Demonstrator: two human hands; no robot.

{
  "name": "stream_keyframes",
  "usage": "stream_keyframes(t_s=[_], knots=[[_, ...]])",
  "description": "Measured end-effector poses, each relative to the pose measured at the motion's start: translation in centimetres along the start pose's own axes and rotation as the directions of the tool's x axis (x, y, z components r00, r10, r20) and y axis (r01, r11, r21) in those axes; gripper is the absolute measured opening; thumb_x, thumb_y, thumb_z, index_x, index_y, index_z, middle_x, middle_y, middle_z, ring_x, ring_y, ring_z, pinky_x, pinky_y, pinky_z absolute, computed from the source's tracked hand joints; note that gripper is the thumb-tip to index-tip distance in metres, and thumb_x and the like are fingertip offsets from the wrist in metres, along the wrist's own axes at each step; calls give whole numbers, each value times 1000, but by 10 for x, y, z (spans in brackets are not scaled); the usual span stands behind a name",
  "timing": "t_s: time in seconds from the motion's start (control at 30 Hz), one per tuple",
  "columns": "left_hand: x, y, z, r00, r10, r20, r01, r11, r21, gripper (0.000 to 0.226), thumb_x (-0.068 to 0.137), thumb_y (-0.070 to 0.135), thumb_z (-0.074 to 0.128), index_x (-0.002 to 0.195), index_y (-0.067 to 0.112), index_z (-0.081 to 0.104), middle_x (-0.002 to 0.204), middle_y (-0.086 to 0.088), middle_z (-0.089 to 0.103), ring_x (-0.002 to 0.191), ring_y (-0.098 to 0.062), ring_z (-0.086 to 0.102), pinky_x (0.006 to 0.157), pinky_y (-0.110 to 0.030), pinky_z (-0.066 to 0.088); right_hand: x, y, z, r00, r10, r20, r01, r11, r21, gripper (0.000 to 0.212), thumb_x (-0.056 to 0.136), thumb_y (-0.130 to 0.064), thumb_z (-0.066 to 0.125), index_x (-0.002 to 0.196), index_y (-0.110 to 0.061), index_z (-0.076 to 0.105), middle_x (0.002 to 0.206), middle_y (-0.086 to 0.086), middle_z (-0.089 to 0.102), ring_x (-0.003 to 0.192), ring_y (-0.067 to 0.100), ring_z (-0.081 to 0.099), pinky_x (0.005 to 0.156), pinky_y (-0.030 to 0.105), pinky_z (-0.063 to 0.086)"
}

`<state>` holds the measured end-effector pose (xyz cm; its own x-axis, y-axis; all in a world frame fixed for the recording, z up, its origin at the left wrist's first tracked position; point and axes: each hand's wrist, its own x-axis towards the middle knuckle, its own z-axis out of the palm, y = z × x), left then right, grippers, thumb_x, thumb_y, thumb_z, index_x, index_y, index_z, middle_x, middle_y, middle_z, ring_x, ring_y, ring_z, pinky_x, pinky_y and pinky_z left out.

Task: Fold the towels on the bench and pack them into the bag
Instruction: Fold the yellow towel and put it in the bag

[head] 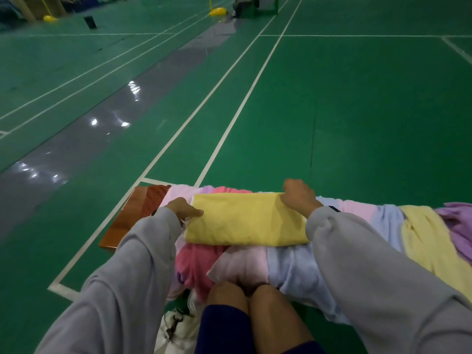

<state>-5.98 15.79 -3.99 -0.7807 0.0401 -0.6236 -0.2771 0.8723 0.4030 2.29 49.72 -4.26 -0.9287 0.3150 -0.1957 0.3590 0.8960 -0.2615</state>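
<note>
Flat, oblong folded yellow terry towel (246,221), lying on the heap of loose towels that covers the brown wooden bench (122,221). My left hand (182,208) pinches its left short edge. My right hand (298,198) is curled over its far right corner, gripping the cloth.

Risks, as I judge them: the layers may slide apart when I lift it, since I hold only its ends. The rumpled pink towel (194,261) and the pale blue towel (291,269) just beneath its near edge could drag along or slip off the bench.

Container: the cream fabric bag (176,328) with a metal clip sits on the floor, well below the yellow towel's near left corner, beside my knees. I cannot tell what it holds, as its opening is hidden.
</note>
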Motion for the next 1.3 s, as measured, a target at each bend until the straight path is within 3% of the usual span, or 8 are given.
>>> stream_keyframes(t_s=[0.1, 0.23, 0.4, 0.57, 0.73, 0.87, 1.13, 1.3], knots=[[-3, 1, -4, 1000, -7, -21, 5, 998, -69, 76, 83, 32, 85, 136, -9, 47, 121, -21, 62, 100, -35, 63, 83, -45, 58, -4, -24, 2, 999, -46, 27, 46, 999, 17, 11, 87, -5, 51, 94, -9, 59, 86, 5, 59, 68, 21, 52, 55, 28, 37], [-19, 4, 1, 996, -27, 82, 35, 995, -92, 92, 81, 34, 86, 150, -2, 36, 145, -19, 51, 125, -38, 55, 97, -46, 53, -11, -51, 7, 994, -94, 47, 91, 993, 71, 11, 86, -8, 54, 96, -10, 60, 90, 8, 63, 77, 27, 60, 60, 31, 43], [-40, 17, 15, 987, 99, -128, -110, 990, -85, 70, 87, 30, 77, 143, 1, 47, 139, -19, 56, 123, -34, 56, 99, -39, 50, -18, -75, 11, 986, -142, 90, 115, 960, 257, 24, 94, -25, 57, 77, -8, 56, 75, 13, 66, 62, 32, 68, 53, 39, 57], [-64, 62, 19, 930, 289, -225, -311, 948, -68, 52, 71, 40, 73, 113, 10, 66, 111, -14, 68, 96, -29, 63, 76, -32, 48, -25, -97, -2, 956, -170, 241, -51, 710, 703, 39, 104, -35, 52, 101, 4, 57, 93, 25, 70, 65, 38, 72, 53, 39, 60], [-90, 111, 43, 849, 481, -219, -481, 875, 53, 19, 92, 32, 67, 86, 16, 60, 82, -4, 63, 80, -26, 61, 66, -33, 45, -29, -92, -20, 952, -160, 260, -151, 491, 858, 57, 103, -54, 45, 117, 0, 56, 99, 26, 67, 66, 35, 71, 59, 45, 63], [-105, 138, 73, 803, 566, -188, -566, 822, 55, 28, 93, 35, 58, 100, 9, 65, 98, -15, 70, 90, -34, 66, 75, -37, 51, -32, -74, -37, 957, -112, 266, -182, 482, 857, 57, 94, -64, 55, 100, -9, 64, 96, 15, 70, 81, 38, 73, 56, 42, 61], [-103, 163, 114, 788, 607, -103, -590, 792, 156, 26, 95, 28, 61, 95, 6, 75, 97, -20, 72, 93, -37, 65, 75, -36, 49, -33, -20, -35, 988, -18, 152, -97, 690, 717, 6, 85, -6, 61, 80, -9, 63, 88, 23, 69, 79, 40, 72, 57, 54, 61], [-96, 162, 119, 797, 604, 17, -596, 781, 185, 30, 96, 33, 64, 95, 7, 79, 78, -15, 68, 65, -19, 56, 65, -35, 45, -31, 4, -17, 984, 21, 180, -133, 756, 641, 7, 83, -1, 66, 83, -7, 64, 86, 16, 68, 80, 38, 72, 61, 51, 63]])
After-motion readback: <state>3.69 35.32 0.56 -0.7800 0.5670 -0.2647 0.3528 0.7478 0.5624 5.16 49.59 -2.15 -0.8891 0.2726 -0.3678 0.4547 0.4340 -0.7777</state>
